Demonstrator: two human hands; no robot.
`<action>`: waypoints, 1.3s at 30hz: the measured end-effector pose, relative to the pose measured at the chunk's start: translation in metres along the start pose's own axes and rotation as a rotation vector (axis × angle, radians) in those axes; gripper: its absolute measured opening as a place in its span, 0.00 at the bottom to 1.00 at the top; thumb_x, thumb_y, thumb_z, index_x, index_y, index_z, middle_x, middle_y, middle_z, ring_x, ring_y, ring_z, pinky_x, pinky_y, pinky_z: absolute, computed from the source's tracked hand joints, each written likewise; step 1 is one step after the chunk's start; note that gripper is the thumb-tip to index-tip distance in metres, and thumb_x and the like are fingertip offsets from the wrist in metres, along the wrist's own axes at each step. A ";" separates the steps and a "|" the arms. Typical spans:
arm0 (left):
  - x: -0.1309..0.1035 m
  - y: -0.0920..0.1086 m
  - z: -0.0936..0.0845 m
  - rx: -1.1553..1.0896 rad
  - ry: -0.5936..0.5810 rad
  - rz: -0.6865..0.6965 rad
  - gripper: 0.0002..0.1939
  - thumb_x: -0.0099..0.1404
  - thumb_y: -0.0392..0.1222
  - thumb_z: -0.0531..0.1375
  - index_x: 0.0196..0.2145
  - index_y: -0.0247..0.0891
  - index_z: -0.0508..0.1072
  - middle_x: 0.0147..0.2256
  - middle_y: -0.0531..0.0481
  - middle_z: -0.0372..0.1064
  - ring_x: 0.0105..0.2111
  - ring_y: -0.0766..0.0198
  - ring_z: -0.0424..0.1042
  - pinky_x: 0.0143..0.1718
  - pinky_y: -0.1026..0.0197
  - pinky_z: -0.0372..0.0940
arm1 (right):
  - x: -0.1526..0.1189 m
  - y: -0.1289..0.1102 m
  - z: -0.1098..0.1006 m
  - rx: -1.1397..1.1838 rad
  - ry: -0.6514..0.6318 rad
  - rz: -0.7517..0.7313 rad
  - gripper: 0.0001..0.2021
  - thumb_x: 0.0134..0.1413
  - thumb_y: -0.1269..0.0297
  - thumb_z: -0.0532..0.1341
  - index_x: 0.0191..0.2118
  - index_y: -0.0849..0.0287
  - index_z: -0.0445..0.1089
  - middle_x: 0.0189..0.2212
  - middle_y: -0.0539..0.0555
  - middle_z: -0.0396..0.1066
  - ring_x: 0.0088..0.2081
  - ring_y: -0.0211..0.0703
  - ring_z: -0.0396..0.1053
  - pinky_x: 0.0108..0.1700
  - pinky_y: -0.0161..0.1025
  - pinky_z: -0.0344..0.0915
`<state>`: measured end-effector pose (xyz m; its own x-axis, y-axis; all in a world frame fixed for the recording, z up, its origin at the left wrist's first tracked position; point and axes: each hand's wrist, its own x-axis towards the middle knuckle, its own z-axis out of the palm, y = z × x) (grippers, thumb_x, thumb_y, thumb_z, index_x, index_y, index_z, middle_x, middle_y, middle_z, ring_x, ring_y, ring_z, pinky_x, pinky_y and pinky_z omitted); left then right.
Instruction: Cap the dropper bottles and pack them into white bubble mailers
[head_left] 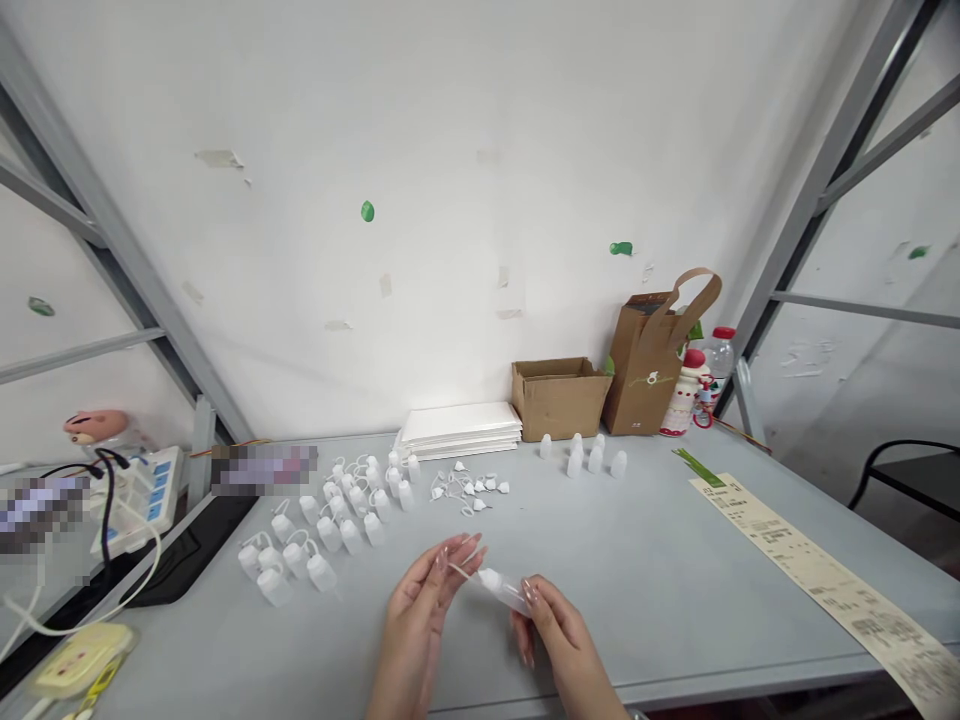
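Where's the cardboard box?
In the head view, the cardboard box sits at the back of the table, right of centre, between the white stack and the paper bag.

1. Small bottle (511,596), lower centre of the frame: clear, smooth plastic, slightly glossy.
2. Bottles (350,538), left of centre: milky, see-through plastic, soft sheen.
3. Loose caps (478,504), centre: opaque white plastic.
4. Tabletop (600,570): grey, smooth, mostly matt to my eye.
5. Box (562,408), right of centre: dull brown cardboard.
6. Bag (637,375), right: brown paper, smooth-faced.
7. Long strip (810,565), lower right: printed paper, matt.
8. Frame bars (124,262), upper left: grey metal, painted-looking.
9. Wall (435,100), top: matt white, flat paint by its look.
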<state>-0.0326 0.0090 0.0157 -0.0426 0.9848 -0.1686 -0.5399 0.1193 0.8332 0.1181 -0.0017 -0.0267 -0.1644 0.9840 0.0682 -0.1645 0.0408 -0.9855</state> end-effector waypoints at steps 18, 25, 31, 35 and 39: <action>-0.002 -0.007 0.000 -0.115 -0.207 -0.082 0.17 0.60 0.45 0.58 0.47 0.37 0.71 0.49 0.38 0.70 0.54 0.45 0.61 0.57 0.45 0.45 | -0.002 0.000 0.001 -0.228 -0.027 -0.005 0.22 0.57 0.43 0.46 0.27 0.57 0.58 0.17 0.45 0.56 0.21 0.35 0.56 0.26 0.33 0.54; -0.005 0.000 -0.002 0.044 -0.188 -0.035 0.18 0.60 0.46 0.58 0.47 0.37 0.68 0.47 0.38 0.71 0.53 0.47 0.64 0.57 0.46 0.46 | -0.003 0.003 0.002 -0.277 -0.020 0.009 0.22 0.57 0.43 0.46 0.26 0.57 0.58 0.16 0.45 0.56 0.21 0.35 0.55 0.25 0.32 0.53; -0.004 0.009 -0.003 0.258 -0.179 -0.016 0.22 0.57 0.51 0.60 0.47 0.39 0.69 0.43 0.40 0.74 0.51 0.47 0.66 0.55 0.47 0.51 | -0.005 0.000 0.003 -0.307 -0.005 -0.009 0.21 0.57 0.45 0.47 0.25 0.58 0.59 0.17 0.45 0.56 0.21 0.35 0.55 0.24 0.32 0.53; -0.002 0.005 -0.003 0.269 -0.209 -0.015 0.21 0.57 0.52 0.60 0.45 0.39 0.70 0.46 0.40 0.72 0.53 0.48 0.64 0.56 0.47 0.51 | -0.005 -0.001 0.004 -0.287 0.009 -0.002 0.21 0.57 0.44 0.47 0.25 0.57 0.59 0.16 0.45 0.56 0.20 0.35 0.55 0.24 0.32 0.52; -0.001 0.001 -0.003 0.296 -0.210 0.002 0.21 0.56 0.54 0.60 0.44 0.41 0.72 0.50 0.41 0.69 0.56 0.49 0.60 0.58 0.47 0.48 | -0.004 0.000 0.004 -0.300 -0.012 0.013 0.23 0.56 0.42 0.47 0.24 0.57 0.58 0.16 0.45 0.55 0.20 0.35 0.54 0.25 0.33 0.52</action>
<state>-0.0354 0.0073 0.0151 0.1472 0.9858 -0.0808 -0.2720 0.1189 0.9549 0.1148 -0.0063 -0.0259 -0.1760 0.9829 0.0549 0.1323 0.0789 -0.9881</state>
